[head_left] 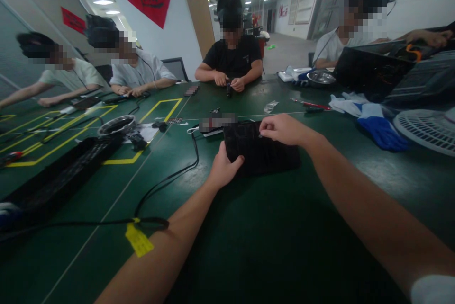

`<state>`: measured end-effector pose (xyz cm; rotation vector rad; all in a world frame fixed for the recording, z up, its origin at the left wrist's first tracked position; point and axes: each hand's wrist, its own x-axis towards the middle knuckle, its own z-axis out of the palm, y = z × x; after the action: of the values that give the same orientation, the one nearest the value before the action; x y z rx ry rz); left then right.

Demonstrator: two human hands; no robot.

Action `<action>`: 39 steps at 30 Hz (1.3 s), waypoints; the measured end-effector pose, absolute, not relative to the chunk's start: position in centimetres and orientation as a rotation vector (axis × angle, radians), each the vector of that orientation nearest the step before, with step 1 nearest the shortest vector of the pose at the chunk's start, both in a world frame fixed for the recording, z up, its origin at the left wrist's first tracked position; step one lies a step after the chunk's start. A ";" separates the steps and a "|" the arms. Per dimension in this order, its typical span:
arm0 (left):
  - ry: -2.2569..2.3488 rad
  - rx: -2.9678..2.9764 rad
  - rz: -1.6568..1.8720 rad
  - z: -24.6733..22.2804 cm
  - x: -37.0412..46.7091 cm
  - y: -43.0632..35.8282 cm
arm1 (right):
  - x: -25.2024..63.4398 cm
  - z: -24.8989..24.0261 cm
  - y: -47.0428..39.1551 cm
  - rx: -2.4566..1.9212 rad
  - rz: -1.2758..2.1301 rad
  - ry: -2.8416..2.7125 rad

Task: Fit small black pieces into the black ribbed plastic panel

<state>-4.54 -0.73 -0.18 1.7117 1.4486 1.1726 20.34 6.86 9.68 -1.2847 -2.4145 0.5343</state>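
Observation:
A flat black rectangular panel (270, 155), with a ribbed or compartmented face, is tilted up on the green table (270, 228) in front of me. My left hand (227, 164) grips its left edge, the thumb lying across the face. Over its upper right part, my right hand (280, 129) is closed in a pinch, fingertips at the panel's surface. A tiny pale spot shows under those fingertips; what it is, I cannot make out. Just behind the panel lies a dark object with a white loop (216, 123), partly hidden by it.
A black cable with a yellow tag (139, 240) runs across my left forearm. Left of me lie a long black tray (60, 178) and a metal bowl (117, 125). At right are blue-white gloves (380, 126), a fan (430, 126) and a red-handled tool (313, 105). Several people sit around.

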 end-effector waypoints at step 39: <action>1.455 1.716 1.196 0.0 -4.5 -0.7 | 19.8 9.5 6.7 -1.307 0.432 -2.392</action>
<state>-4.49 -0.67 0.00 1.7160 1.4549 1.1965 19.83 6.67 9.55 -1.3075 -2.3924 0.4322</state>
